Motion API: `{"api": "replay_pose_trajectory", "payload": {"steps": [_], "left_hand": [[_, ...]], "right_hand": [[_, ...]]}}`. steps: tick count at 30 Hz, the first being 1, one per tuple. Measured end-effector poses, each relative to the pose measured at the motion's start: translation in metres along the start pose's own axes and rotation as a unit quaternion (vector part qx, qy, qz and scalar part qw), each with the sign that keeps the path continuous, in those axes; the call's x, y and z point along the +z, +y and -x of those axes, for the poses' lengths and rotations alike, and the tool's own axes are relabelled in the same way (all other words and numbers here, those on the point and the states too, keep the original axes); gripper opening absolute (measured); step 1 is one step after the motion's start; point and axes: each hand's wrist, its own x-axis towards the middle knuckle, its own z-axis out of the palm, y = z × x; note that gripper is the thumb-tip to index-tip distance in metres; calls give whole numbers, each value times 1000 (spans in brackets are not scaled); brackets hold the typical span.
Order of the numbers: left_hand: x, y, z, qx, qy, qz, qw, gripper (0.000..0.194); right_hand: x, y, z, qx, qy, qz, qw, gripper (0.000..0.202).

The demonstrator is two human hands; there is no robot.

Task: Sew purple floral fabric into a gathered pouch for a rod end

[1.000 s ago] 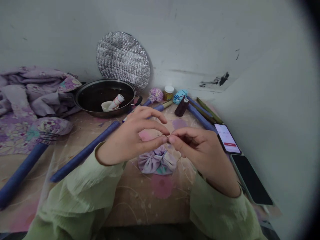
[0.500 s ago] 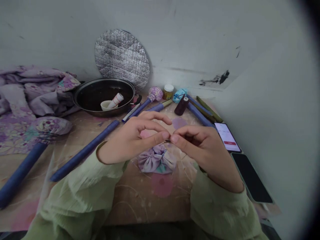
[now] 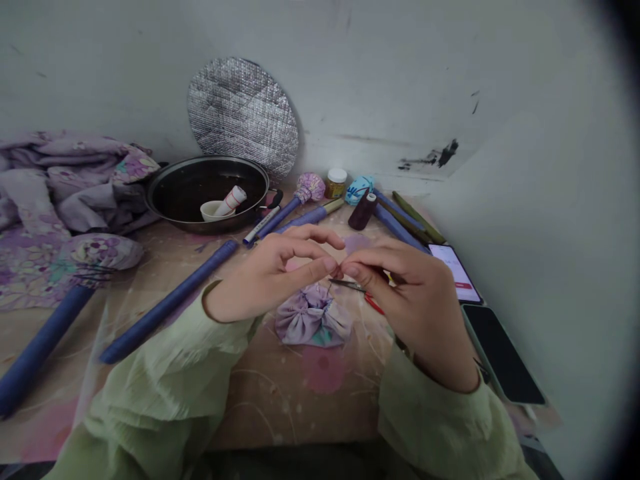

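Observation:
My left hand [image 3: 285, 267] and my right hand [image 3: 407, 283] meet fingertip to fingertip above the table. Thumb and forefinger of each are pinched together, and whatever is between them is too small to make out. The other fingers of the left hand are curved and held apart. Just below the fingertips lies a gathered puff of lilac floral fabric [image 3: 313, 323], its pleats drawn in at the top. Scissors [image 3: 374, 304] with red handles lie beside it, partly behind my right hand.
A black pan [image 3: 165, 213] holds a small bowl [image 3: 209, 212] and a white roll [image 3: 233, 199]. A dark thread spool [image 3: 363, 212] stands behind my hands. Blue-wrapped sticks [image 3: 170, 303] lie left; phones [image 3: 503, 353] lie right. Floral cloth [image 3: 75, 180] is heaped at back left.
My right hand has shifted slightly up, staying pinched near the left fingertips. More of the scissors shows beneath it. The fabric puff has stayed in place.

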Motion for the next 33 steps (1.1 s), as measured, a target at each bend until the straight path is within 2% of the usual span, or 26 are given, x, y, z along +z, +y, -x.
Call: {"api": "replay_pose_trajectory", "payload": {"steps": [5,13,24,28,33], "left_hand": [[2,-1,0,0,13,21,1000,16],[8,-10,-3,-21,43,112,993,4],[18,-11,-3,-96,-2,273,957,7],[19,-12,-4,-95,-16,291,952,9],[21,-10,-4,-98,-6,300,949,8]], "right_hand": [[0,2,0,-7,11,-9,1000,10],[1,0,-2,-18,20,0,1000,11],[3,0,-2,-24,67,-1,997,10],[2,0,-2,-15,74,-1,997,10],[2,-1,-2,-7,88,8,996,10]]}}
